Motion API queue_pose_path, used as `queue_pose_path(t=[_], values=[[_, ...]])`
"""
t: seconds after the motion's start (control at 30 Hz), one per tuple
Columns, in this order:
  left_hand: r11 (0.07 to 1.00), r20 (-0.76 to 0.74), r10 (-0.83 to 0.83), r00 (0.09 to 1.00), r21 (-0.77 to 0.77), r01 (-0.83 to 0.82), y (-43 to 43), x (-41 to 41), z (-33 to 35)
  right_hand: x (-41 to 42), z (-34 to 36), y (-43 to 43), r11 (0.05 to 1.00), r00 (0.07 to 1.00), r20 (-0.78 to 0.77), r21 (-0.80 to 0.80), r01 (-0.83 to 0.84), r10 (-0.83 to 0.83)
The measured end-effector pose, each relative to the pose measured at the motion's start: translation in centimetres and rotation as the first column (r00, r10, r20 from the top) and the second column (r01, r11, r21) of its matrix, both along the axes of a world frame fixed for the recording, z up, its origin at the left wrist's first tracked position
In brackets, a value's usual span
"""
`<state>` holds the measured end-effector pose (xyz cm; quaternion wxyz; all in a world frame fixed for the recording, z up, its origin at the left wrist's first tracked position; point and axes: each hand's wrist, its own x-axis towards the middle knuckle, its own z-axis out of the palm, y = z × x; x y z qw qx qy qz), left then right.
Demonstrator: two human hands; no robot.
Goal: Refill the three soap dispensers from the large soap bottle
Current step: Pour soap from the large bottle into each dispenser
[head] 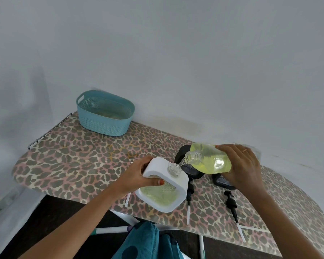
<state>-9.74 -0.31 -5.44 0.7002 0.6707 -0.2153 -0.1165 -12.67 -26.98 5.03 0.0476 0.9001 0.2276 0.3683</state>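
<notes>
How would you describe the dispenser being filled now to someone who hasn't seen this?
Over the leopard-print ironing board, near its front edge, the left hand holds a soap dispenser under the mouth of the large soap bottle. It is the only white one, squarish, with a clear neck and a window showing yellow-green soap; the dispensers behind it are black.
</notes>
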Motion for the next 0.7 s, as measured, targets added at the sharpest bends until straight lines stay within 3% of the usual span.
queue_pose_path(t=[0.7], values=[[0.999,0.009,0.029,1.000,0.021,-0.029,-0.32,-0.07,-0.30,0.22,0.01,-0.36,1.000,0.999,0.034,-0.005,-0.021,0.021]])
